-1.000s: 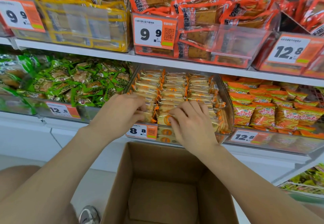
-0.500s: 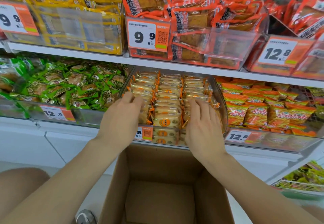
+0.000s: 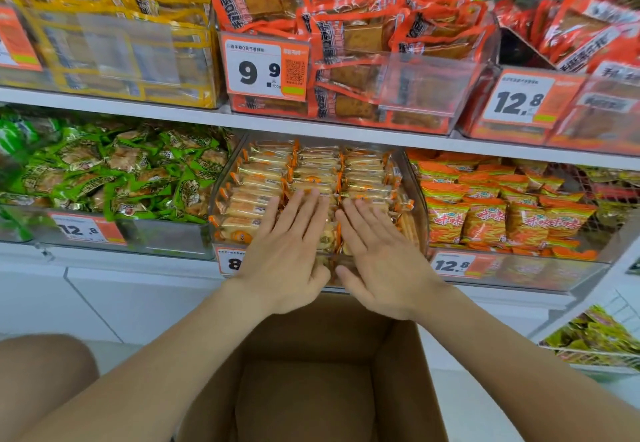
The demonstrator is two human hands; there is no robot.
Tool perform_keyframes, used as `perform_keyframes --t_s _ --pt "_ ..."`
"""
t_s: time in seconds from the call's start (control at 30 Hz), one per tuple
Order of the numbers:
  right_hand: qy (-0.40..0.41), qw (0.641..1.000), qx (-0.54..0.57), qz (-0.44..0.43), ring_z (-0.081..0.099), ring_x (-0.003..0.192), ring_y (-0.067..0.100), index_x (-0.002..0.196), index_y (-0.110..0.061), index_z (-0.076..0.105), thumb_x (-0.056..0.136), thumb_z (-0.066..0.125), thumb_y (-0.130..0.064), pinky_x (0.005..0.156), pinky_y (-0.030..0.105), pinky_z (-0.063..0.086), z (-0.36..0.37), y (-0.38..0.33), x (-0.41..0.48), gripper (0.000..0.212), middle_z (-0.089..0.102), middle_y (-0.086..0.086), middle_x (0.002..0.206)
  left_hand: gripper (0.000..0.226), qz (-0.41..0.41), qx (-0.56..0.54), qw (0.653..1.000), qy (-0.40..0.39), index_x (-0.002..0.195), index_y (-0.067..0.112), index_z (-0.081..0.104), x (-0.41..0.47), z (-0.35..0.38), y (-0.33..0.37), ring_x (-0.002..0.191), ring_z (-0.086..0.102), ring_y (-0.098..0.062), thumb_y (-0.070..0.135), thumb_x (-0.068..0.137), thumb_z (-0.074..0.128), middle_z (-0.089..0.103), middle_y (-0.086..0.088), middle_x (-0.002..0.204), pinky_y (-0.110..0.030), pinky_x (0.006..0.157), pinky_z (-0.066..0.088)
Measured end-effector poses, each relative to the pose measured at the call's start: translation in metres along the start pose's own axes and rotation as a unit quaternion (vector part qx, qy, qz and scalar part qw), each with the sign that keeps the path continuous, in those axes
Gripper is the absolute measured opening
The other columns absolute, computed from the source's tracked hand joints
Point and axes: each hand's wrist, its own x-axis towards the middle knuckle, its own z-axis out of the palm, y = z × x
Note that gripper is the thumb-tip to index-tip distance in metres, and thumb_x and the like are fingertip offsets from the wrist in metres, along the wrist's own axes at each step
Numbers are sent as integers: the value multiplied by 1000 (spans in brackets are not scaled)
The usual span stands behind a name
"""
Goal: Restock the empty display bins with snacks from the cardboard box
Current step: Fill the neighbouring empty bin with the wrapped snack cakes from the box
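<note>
— Shop shelving fills the view, two tiers of clear bins. How far has the restocking got?

— Well on, I'd judge. The middle bin [image 3: 414, 182] on the lower shelf [image 3: 138, 114] is packed with rows of yellow-and-orange snacks [image 3: 263, 182] right up to its front wall. The cardboard box [image 3: 401, 372] just below it shows only bare brown bottom, as far as can be seen.

— And the neighbouring bins?

— Green packets [image 3: 104, 178] to the left and orange packets [image 3: 485, 220] to the right, plenty of both. No empty bin shows here, so what's left looks like tidying only, unless there are bins out of view.

— The hands?

— Both released, grasping nothing. The left hand [image 3: 287, 258] and right hand [image 3: 377, 261] lie flat, fingers straight and palms down on the front packs. They sit side by side near the middle of the bin, thumbs nearly meeting.

— Different from a moment ago?

— Yes. A second ago the fingers were curled, fiddling with packs in the front row. Half a second ago the hands were flat but set apart over the outer columns. Now they have come together over the centre, and the left one hides most of the price tag [image 3: 230, 263].
</note>
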Motion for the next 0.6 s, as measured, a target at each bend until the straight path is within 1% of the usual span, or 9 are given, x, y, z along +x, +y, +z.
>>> perform_keyframes --t_s 0.07,0.13,0.2,0.23,0.3,0.37,0.4,0.5,0.6 --pt "-16 999 -17 -28 -17 160 24 166 -10 -4 107 15 -59 131 43 -2 0 2 -3 79 -12 11 173 91 6 14 1000 -12 168 12 -4 5 3 -2 162 -11 -25 54 94 28 -6 -9 176 -56 129 -3" --pt "-17 998 39 -36 -17 159 19 166 -10 -3 110 18 -49 131 38 -4 -5 4 -2 72 -8 10 174 89 15 22 1000 -15 168 11 1 5 3 -2 163 -7 -26 56 96 28 -2 -9 176 -57 129 -2" --pt "26 991 129 6 -5 161 20 166 -8 15 111 33 -31 131 37 3 -9 6 0 61 11 12 174 85 17 29 999 -17 168 12 2 4 3 -1 163 -5 -26 59 101 20 -1 -8 176 -58 129 0" --pt "69 988 137 29 9 161 27 159 -8 31 110 40 -25 131 44 14 -10 6 2 53 25 14 169 82 14 33 999 -17 168 13 4 4 4 -1 163 -2 -26 61 103 16 1 -8 176 -58 129 1" --pt "132 985 83 73 37 143 35 133 -13 55 106 48 -25 116 53 39 -8 4 2 30 47 12 148 77 9 38 999 -15 169 15 11 7 1 0 163 5 -26 60 106 9 9 -6 176 -59 128 3" --pt "154 981 80 83 46 121 31 116 -19 64 104 55 -25 96 49 46 -4 3 3 16 52 5 130 72 4 23 1000 -10 168 19 16 10 -2 -1 162 9 -25 56 108 5 15 -3 175 -59 129 4" --pt "158 980 100 65 47 114 28 112 -20 68 102 59 -22 90 48 46 -2 3 3 13 54 3 123 70 3 15 1000 -10 168 21 18 10 -3 -2 162 11 -24 53 108 4 16 -1 175 -59 129 4" --pt "158 976 151 17 53 104 25 109 -18 74 101 63 -16 85 46 49 0 6 3 13 57 1 112 61 15 20 1000 3 166 23 27 11 -6 -7 160 19 -29 44 112 11 26 -5 172 -60 129 10" --pt "199 971 125 47 56 105 22 112 -19 74 101 55 -23 85 46 48 -5 4 4 22 60 -1 111 59 11 24 1000 13 164 20 29 9 -10 -8 159 17 -33 43 111 21 29 -8 169 -63 128 10"
